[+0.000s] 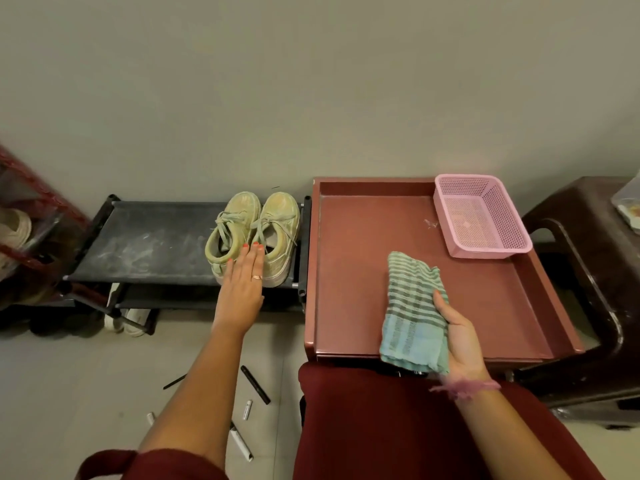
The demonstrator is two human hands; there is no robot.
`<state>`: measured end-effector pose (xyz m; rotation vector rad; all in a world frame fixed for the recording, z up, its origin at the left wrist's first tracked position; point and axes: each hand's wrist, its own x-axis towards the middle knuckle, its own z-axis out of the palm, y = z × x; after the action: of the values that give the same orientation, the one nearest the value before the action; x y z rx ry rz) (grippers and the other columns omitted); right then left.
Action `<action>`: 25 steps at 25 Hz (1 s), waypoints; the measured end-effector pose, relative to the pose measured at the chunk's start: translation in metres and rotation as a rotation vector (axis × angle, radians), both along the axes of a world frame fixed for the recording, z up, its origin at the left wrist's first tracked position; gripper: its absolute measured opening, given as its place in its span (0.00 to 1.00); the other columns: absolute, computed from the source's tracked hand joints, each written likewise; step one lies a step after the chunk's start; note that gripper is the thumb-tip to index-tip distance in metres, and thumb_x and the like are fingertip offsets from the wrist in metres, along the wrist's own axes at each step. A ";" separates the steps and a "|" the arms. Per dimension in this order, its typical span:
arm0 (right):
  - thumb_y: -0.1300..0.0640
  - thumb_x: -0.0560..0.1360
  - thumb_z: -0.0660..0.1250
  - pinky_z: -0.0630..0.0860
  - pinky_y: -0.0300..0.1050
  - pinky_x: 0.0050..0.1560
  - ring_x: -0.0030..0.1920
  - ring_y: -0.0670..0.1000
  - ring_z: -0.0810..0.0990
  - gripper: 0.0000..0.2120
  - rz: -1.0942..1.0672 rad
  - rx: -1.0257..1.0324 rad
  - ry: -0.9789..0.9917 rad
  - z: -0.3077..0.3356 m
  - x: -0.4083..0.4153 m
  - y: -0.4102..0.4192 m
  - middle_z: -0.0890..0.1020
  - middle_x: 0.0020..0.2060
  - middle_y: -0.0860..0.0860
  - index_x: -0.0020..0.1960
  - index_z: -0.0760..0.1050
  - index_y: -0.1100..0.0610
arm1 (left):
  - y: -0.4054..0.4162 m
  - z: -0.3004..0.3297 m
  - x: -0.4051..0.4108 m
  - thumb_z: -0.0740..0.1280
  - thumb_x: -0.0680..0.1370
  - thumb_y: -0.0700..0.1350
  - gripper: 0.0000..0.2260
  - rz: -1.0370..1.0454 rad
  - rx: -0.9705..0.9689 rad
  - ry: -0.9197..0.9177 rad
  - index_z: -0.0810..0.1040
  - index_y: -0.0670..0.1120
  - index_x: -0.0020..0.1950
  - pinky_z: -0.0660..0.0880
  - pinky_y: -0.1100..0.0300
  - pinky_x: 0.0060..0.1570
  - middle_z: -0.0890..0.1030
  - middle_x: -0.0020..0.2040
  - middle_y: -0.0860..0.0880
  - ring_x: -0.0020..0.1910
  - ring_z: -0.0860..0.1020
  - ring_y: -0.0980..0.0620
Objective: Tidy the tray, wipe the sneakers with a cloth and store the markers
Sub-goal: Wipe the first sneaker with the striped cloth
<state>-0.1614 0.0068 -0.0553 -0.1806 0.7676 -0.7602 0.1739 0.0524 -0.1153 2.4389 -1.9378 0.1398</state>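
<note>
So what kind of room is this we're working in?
Probably a home entryway or shoe corner: a low shoe rack with sneakers on top and more shoes below, against a plain wall on a tiled floor.

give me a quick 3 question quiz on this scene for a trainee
1. True or false: the pink basket in the tray holds markers.
2. What does the right hand grip? A) striped cloth B) a sneaker C) a marker
3. Fill in: the left hand reaches with straight fingers to the ____ on the black rack.

Key: 1 false, it looks empty; the markers lie on the floor. 2 A. 3 sneakers.
</note>
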 end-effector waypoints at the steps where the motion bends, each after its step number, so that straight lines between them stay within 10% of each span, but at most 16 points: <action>1: 0.52 0.55 0.82 0.72 0.64 0.59 0.57 0.60 0.80 0.30 -0.001 0.008 0.013 -0.004 -0.002 -0.001 0.80 0.58 0.60 0.54 0.82 0.61 | -0.004 -0.008 0.001 0.80 0.61 0.35 0.52 0.009 0.006 -0.028 0.51 0.38 0.77 0.51 0.43 0.74 0.61 0.75 0.40 0.76 0.55 0.42; 7: 0.46 0.76 0.61 0.69 0.71 0.59 0.54 0.61 0.81 0.20 0.008 0.094 0.090 -0.010 -0.012 -0.002 0.82 0.53 0.59 0.49 0.84 0.59 | -0.019 -0.029 0.010 0.79 0.62 0.34 0.42 -0.056 -0.096 -0.109 0.61 0.39 0.72 0.41 0.43 0.73 0.67 0.70 0.40 0.76 0.56 0.42; 13: 0.47 0.76 0.61 0.74 0.64 0.54 0.49 0.58 0.84 0.19 -0.042 0.068 0.042 -0.001 -0.009 -0.002 0.83 0.53 0.59 0.48 0.84 0.60 | -0.024 -0.025 0.017 0.79 0.60 0.34 0.32 -0.138 -0.197 -0.064 0.70 0.38 0.61 0.57 0.39 0.70 0.76 0.59 0.38 0.68 0.69 0.39; 20: 0.48 0.77 0.59 0.75 0.63 0.54 0.47 0.59 0.84 0.21 -0.055 0.060 0.045 0.013 -0.028 0.005 0.83 0.50 0.59 0.45 0.85 0.61 | -0.015 0.000 0.009 0.81 0.55 0.42 0.40 -0.210 -0.172 -0.021 0.68 0.38 0.62 0.42 0.52 0.74 0.75 0.57 0.37 0.64 0.68 0.39; 25: 0.49 0.73 0.66 0.80 0.62 0.45 0.46 0.60 0.84 0.17 -0.055 0.064 0.004 0.033 -0.040 0.019 0.83 0.50 0.60 0.45 0.84 0.62 | 0.000 0.061 -0.003 0.80 0.57 0.47 0.42 -0.286 -0.176 0.079 0.66 0.40 0.66 0.53 0.43 0.72 0.73 0.61 0.40 0.66 0.65 0.43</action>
<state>-0.2014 0.0260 -0.0219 -0.1034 0.8020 -0.7865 0.1705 0.0524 -0.0541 2.0054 -2.1129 0.1934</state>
